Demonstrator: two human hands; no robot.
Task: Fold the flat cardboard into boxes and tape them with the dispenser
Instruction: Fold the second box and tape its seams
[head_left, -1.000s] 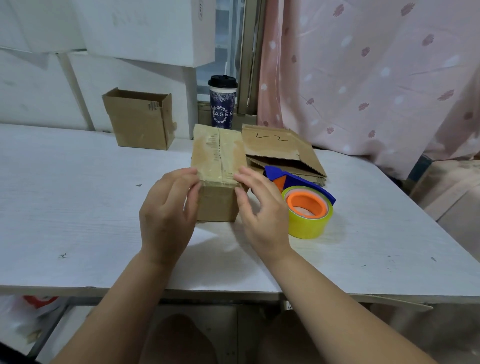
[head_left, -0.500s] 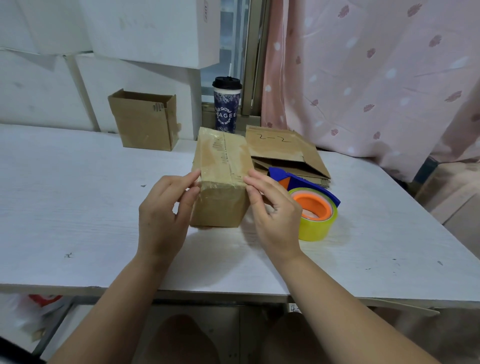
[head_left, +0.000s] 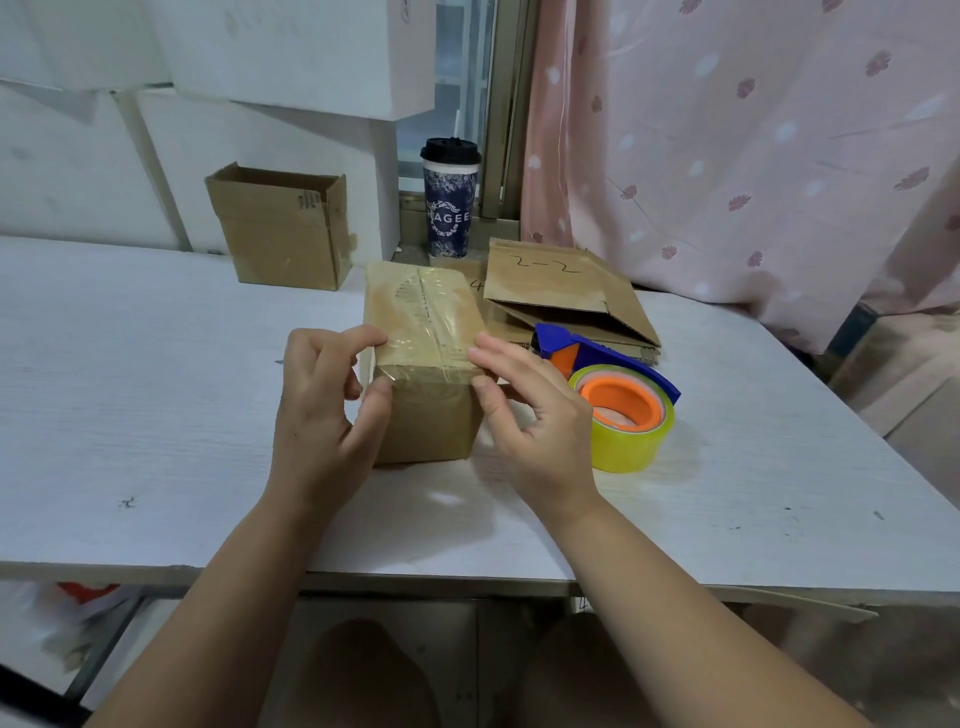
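Closest to you, your left hand (head_left: 322, 410) and right hand (head_left: 535, 421) each pinch one near top corner of the taped box (head_left: 421, 312), with fingers on the top and thumb on the front face. The box stands on the white table (head_left: 156, 389), in front of you. If you press unevenly, I think the tape end folded over the front edge may wrinkle or lift. A hard push could also slide the box away. Your right hand is just beside the tape dispenser (head_left: 618, 410), so a wide movement may knock it. Behind it lies the flat cardboard (head_left: 566, 291), just beside the box's far end, leaving little room there. Further back stand an open box (head_left: 283, 228) and a cup (head_left: 451, 202), beside a pink curtain (head_left: 727, 156).
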